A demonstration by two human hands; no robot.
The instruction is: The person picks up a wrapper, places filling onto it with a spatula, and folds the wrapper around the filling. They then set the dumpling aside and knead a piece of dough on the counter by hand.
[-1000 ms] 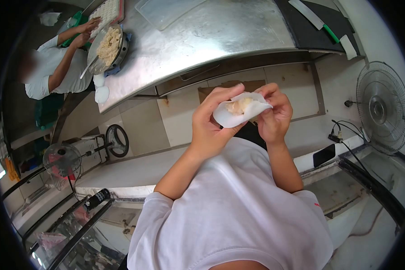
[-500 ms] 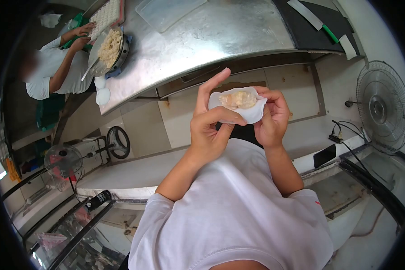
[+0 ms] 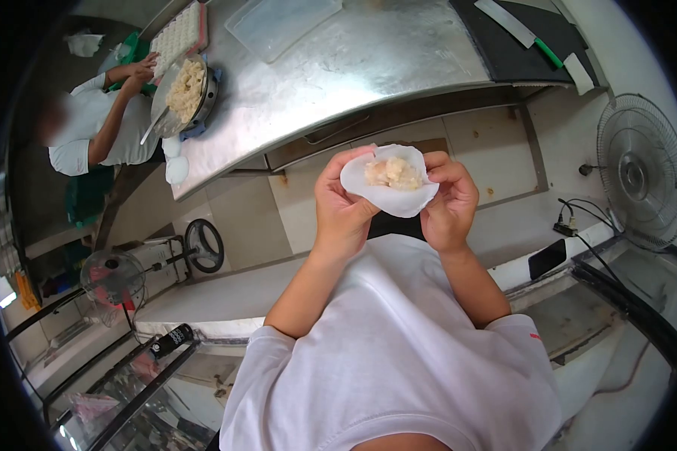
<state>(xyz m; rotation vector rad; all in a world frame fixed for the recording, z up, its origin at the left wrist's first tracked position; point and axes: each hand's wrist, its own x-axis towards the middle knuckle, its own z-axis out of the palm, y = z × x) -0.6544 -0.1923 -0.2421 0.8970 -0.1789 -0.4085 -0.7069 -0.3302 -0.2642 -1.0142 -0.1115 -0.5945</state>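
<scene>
A round white dumpling wrapper (image 3: 395, 203) lies spread between my two hands, in front of my chest. Pale, lumpy filling (image 3: 393, 173) sits in its middle. My left hand (image 3: 341, 199) grips the wrapper's left edge, with the thumb along the lower side and the fingers partly hidden behind. On the opposite edge, my right hand (image 3: 450, 199) pinches the wrapper between thumb and fingers, where the rim is slightly creased.
A metal table (image 3: 384, 52) carries a bowl of filling (image 3: 184, 90), an egg-like white tray (image 3: 180, 37), a clear plastic lid (image 3: 278, 26) and a knife (image 3: 515, 26) on a black board (image 3: 489, 52). A co-worker (image 3: 109, 124) stands left. A fan (image 3: 639, 169) is at right.
The wrapper has opened out flatter, showing more of its front. My left index finger has come down from its raised position to the wrapper's edge. The co-worker's hands have drawn together.
</scene>
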